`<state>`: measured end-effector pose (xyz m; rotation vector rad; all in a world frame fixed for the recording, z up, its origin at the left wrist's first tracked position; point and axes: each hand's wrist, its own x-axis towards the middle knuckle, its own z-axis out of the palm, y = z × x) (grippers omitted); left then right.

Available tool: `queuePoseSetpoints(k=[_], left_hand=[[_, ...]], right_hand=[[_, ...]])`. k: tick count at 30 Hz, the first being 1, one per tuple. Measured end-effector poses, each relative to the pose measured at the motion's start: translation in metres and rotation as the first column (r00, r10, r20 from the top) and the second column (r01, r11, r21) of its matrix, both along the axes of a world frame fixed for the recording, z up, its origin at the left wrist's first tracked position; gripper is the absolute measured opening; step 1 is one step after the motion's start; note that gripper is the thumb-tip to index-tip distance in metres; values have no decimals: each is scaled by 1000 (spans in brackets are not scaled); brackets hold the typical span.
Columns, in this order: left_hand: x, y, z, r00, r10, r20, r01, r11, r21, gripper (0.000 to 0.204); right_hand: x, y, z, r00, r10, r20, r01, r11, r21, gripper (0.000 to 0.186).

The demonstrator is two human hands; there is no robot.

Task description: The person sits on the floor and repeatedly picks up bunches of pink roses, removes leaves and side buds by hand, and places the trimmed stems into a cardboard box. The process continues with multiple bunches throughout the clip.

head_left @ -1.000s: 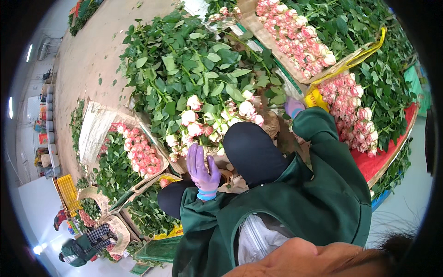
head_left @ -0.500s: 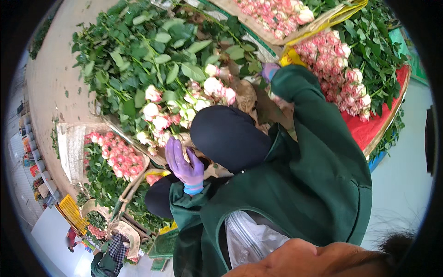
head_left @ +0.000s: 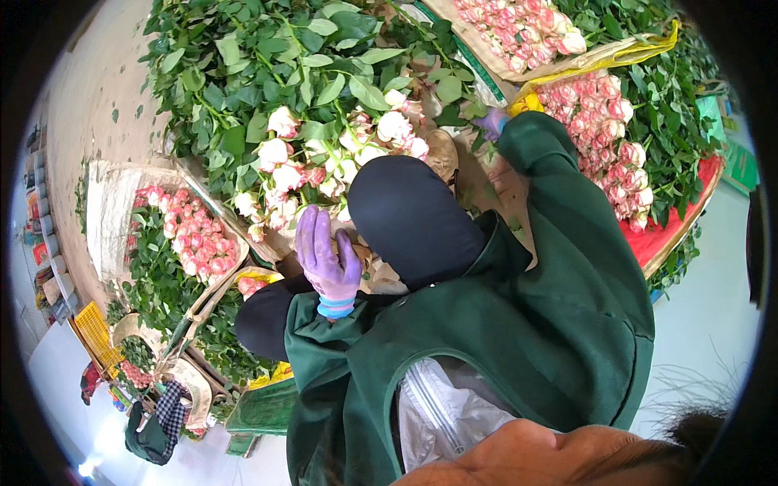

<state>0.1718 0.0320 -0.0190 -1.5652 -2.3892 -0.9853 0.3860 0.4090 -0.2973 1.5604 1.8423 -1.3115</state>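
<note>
My left hand, in a purple glove with a blue cuff, lies over the lower end of a bunch of pale pink and cream roses by my dark-trousered knee. Its fingers are closed around the stems and the brown paper there. My right hand, also gloved in purple, reaches past the knee to the brown paper beside the roses. My green sleeve hides most of it, so its grip is not visible.
A pile of leafy rose stems lies ahead. Wrapped bunches of pink roses lie at left, at top right and at right on a red surface. A yellow crate stands at lower left.
The view has drawn closer and swung left over the roses. My left hand has stayed on the bunch by my knee, and my right arm is still stretched forward.
</note>
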Motion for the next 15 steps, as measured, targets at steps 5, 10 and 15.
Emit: queuePoseSetpoints(k=[5, 10, 15], left_hand=[[4, -7, 4, 999, 41, 27, -43, 996, 74, 54], [0, 10, 21, 827, 25, 561, -212, 939, 271, 34], [-21, 71, 95, -131, -321, 938, 110, 936, 336, 33]], right_hand=[[-4, -15, 110, 856, 82, -511, 73, 958, 276, 35], [3, -26, 242, 482, -267, -834, -154, 912, -380, 21], [-117, -64, 363, 204, -120, -972, -366, 911, -189, 40]])
